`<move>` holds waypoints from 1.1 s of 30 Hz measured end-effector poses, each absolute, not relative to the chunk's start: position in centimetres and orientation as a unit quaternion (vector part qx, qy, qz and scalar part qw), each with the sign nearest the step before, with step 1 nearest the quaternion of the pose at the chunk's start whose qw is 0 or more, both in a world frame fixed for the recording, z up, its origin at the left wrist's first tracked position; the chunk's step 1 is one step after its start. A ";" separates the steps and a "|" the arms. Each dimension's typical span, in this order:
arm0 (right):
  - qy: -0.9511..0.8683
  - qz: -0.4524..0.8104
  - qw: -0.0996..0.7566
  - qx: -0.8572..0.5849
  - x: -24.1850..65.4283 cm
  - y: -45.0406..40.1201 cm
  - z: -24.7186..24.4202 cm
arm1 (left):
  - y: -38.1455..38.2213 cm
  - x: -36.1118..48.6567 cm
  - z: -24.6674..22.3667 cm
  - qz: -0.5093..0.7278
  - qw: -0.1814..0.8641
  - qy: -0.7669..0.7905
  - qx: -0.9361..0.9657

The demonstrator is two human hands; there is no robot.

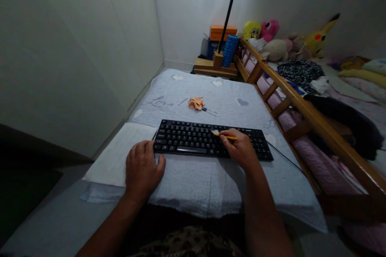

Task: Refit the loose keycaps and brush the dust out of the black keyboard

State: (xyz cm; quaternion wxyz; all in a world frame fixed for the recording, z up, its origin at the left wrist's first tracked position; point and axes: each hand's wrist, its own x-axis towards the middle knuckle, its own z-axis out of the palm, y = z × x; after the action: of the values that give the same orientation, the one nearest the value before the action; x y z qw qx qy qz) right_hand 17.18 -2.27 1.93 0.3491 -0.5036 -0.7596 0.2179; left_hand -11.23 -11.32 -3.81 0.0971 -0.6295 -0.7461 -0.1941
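A black keyboard (193, 138) lies on a table with a pale blue cloth (199, 184). My right hand (238, 146) pinches a small brush (229, 137) with a yellow handle, its pale bristles at the keys right of the middle. At the keyboard's left end rests my left hand (144, 166), its fingertips by the edge and its thumb apart, holding nothing. Behind the keyboard are a crumpled orange cloth (196, 103), a thin tool with a dark handle (209, 111) and a small thin stick (182, 101).
White paper or cloth (116, 156) lies at the table's left. From the keyboard's right end a cable (285, 156) runs toward a wooden bed rail (297, 106). Soft toys and clothes lie on the bed. Beyond the table, a black pole (230, 6) stands on a wooden base.
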 end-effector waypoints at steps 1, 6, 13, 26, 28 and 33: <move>-0.762 0.224 0.338 -0.505 17.3 -2.5 2.1 | -11.3 -11.2 -3.8 -0.194 0.096 -0.747 -0.629; -0.778 0.263 0.285 -0.495 18.3 -3.6 3.8 | -11.3 -11.3 -4.0 -0.195 0.091 -0.752 -0.623; -0.784 0.335 0.249 -0.460 19.2 -4.7 5.7 | -11.3 -11.2 -3.8 -0.188 0.094 -0.750 -0.627; -0.753 0.209 0.355 -0.512 17.9 -2.5 2.6 | -11.4 -11.2 -3.9 -0.180 0.093 -0.752 -0.627; -0.757 0.217 0.334 -0.517 18.0 -2.6 2.9 | -11.3 -11.2 -3.8 -0.179 0.097 -0.751 -0.628; -0.777 0.280 0.276 -0.492 18.7 -3.9 4.8 | -11.3 -11.2 -3.8 -0.180 0.101 -0.749 -0.629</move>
State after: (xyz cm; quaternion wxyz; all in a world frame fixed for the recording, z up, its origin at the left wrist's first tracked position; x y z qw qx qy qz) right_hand 18.66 -3.92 4.76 0.2755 -0.4919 -0.7771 0.2797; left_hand -11.24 -11.28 -3.76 0.1009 -0.6294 -0.7491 -0.1803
